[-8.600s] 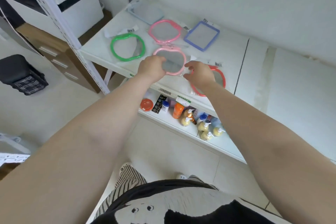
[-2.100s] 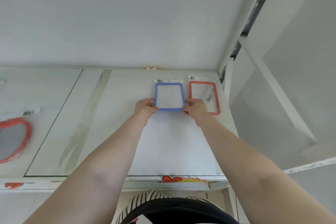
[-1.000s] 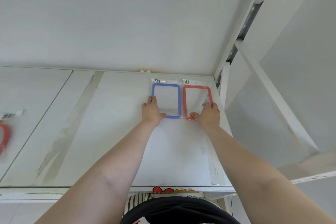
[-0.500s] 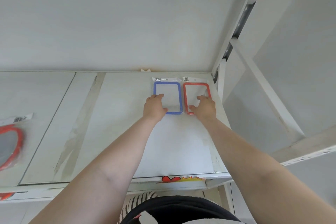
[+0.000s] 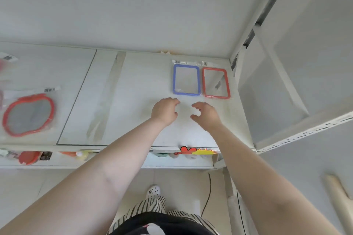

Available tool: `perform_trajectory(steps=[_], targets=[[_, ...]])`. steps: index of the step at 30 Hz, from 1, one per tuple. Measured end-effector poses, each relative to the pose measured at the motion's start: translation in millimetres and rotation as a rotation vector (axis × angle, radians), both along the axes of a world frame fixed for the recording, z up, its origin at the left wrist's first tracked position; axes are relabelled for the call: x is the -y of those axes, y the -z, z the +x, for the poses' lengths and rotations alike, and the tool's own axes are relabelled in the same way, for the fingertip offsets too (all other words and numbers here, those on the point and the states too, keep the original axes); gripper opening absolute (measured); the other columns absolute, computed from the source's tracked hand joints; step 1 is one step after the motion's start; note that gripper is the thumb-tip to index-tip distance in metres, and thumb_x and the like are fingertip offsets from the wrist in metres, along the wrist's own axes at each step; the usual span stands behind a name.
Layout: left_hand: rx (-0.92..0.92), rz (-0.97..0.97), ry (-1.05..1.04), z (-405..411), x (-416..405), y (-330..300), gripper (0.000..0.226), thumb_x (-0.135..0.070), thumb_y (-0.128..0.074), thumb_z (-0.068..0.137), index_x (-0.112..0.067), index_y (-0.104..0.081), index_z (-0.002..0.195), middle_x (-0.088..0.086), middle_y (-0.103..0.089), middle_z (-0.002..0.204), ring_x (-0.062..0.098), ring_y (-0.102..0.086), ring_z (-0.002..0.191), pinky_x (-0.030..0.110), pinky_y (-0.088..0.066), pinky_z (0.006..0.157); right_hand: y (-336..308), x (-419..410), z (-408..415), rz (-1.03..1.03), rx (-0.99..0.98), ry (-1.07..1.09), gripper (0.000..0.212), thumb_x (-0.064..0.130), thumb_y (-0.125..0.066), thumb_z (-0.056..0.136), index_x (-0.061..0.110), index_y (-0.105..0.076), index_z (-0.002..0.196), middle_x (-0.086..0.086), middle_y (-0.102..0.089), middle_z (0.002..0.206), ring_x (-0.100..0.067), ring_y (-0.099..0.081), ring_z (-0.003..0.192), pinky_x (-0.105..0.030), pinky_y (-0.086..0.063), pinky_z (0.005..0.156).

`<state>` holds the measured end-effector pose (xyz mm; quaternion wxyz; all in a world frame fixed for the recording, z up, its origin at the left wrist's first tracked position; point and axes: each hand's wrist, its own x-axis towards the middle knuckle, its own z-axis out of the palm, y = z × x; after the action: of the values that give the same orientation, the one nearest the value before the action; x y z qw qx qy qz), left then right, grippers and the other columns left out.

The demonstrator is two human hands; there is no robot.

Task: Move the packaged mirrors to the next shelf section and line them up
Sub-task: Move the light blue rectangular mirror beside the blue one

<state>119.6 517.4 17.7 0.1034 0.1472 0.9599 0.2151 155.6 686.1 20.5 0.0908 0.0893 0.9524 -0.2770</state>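
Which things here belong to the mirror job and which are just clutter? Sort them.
Job:
- blue rectangular mirror, placed at the back
- red rectangular mirror, beside it
- red apple-shaped mirror, not yet moved
- left hand and right hand, both empty

Lying about:
- bottles on the lower shelf
- cable on the floor

Wall: plain white painted back wall (image 5: 133, 9).
Shelf: white laminate shelf board (image 5: 145, 82), perforated white metal upright (image 5: 305, 131).
Floor: pale beige tiled floor (image 5: 183, 183), evenly lit.
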Motion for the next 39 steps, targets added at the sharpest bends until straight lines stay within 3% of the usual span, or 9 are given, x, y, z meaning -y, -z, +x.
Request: perform_trajectory(steps=[10,17,24,39], targets=[[-0.015,0.039,-0.199,130,74,2,0.048,-0.007,-0.057,0.083,-0.022,-0.057,0.129,-0.002,-0.063,0.124,0.021,-0.058,0.116,0.030,-0.047,0.094,13,54,104,-0.113,-0.027,-0.120,0.040,0.021,-0.063,0.086,0.020,-0.059,0.126,0.000,-0.062,0.122,-0.018,-0.059,0.109,-0.031,-0.048,0.090],[0.082,0.022,-0.350,220,130,19,0.048,-0.012,-0.060,0.082,-0.023,-0.057,0.129,-0.003,-0.064,0.127,0.021,-0.058,0.118,0.032,-0.048,0.096,32,115,164,-0.096,-0.048,-0.258,0.041,0.021,-0.064,0.085,0.015,-0.059,0.125,-0.007,-0.060,0.125,-0.026,-0.052,0.119,-0.033,-0.044,0.097],[0.116,0.029,-0.413,255,196,21,0.047,-0.014,-0.063,0.082,-0.022,-0.058,0.128,-0.002,-0.065,0.125,0.024,-0.059,0.117,0.036,-0.049,0.096,33,190,191,-0.059,-0.005,-0.373,0.043,0.026,-0.064,0.085,0.013,-0.058,0.126,-0.009,-0.061,0.125,-0.027,-0.053,0.119,-0.039,-0.044,0.099],[0.173,0.114,-0.566,336,483,33,0.049,-0.014,-0.062,0.083,-0.019,-0.056,0.131,0.003,-0.063,0.128,0.023,-0.057,0.120,0.035,-0.045,0.102,45,467,244,0.027,0.066,-0.467,0.046,0.028,-0.067,0.083,0.020,-0.058,0.128,-0.005,-0.062,0.125,-0.025,-0.055,0.118,-0.032,-0.045,0.094]])
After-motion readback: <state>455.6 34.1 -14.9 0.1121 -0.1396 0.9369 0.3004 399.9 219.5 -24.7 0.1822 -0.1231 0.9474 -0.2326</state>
